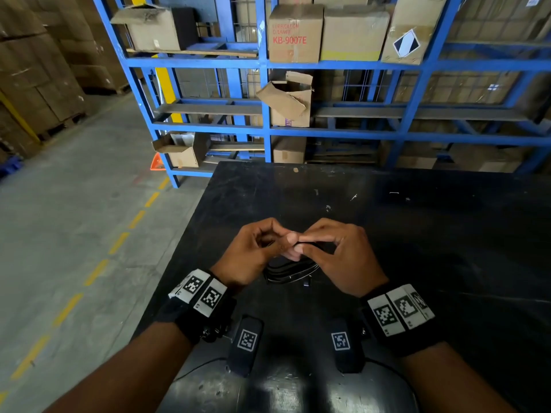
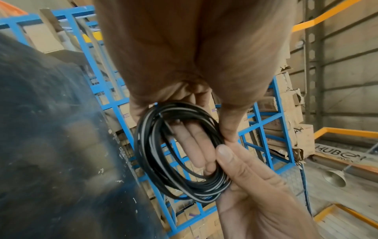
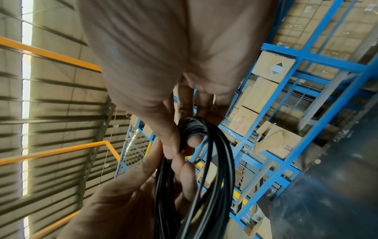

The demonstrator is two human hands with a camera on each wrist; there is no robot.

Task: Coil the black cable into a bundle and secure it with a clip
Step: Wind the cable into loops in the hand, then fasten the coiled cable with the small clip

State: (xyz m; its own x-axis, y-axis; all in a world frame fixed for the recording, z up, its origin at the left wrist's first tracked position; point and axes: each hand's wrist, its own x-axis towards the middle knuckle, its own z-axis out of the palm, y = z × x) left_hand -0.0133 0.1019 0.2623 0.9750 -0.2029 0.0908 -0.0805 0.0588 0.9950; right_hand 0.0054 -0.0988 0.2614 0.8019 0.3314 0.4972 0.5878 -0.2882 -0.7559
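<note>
The black cable (image 1: 290, 271) is wound into a round coil of several loops, and both hands hold it just above the black table (image 1: 417, 234). My left hand (image 1: 277, 244) grips the coil's left part. In the left wrist view its fingers (image 2: 194, 145) pass through the coil (image 2: 155, 161) and its thumb presses on the outside. My right hand (image 1: 313, 244) pinches the same loops from the right, its thumb (image 2: 225, 153) lying on the strands. In the right wrist view, the right thumb (image 3: 169, 145) clamps the coil (image 3: 223, 161) above the left fingers (image 3: 184, 174). I see no clip in any view.
A blue steel rack (image 1: 265, 114) holding cardboard boxes (image 1: 295, 34) stands behind the table. The table's left edge (image 1: 190, 248) drops to a concrete floor with a dashed yellow line (image 1: 119, 242). More stacked cartons (image 1: 35, 70) fill the far left.
</note>
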